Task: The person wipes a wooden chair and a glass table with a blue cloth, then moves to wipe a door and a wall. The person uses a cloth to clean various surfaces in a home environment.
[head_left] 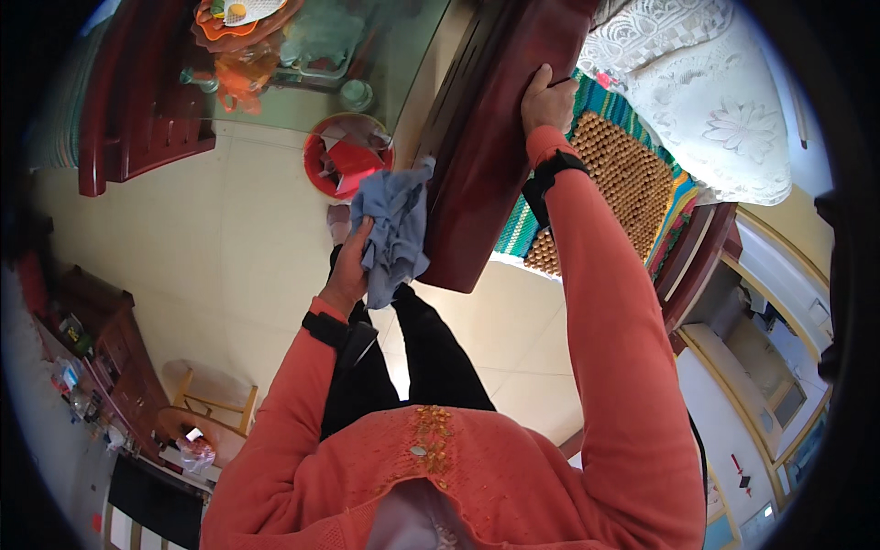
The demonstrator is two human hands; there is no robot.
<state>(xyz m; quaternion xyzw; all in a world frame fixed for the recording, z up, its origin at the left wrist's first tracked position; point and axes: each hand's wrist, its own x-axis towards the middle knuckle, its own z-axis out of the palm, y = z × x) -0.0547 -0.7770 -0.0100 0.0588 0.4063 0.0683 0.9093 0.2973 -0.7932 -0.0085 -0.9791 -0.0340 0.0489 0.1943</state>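
My left hand (351, 265) grips a crumpled blue-grey cloth (393, 227), which hangs beside the near end of a dark red polished wooden armrest (485, 185). My right hand (548, 103) rests on the far part of that armrest, at its right edge, with the fingers partly hidden; whether they curl around it I cannot tell. Right of the armrest, a wooden bead seat mat (622, 182) lies over a striped knitted cover (515, 230) on the seat. White lace fabric (735, 117) covers the part behind it.
A red bin (313, 161) with refuse stands on the tiled floor beyond the cloth. A glass-topped table (405, 41) at the upper left bears an orange dish (220, 29) and an orange plastic bag (244, 72). Further off at the left are a wooden cabinet (127, 344) and a stool (220, 405).
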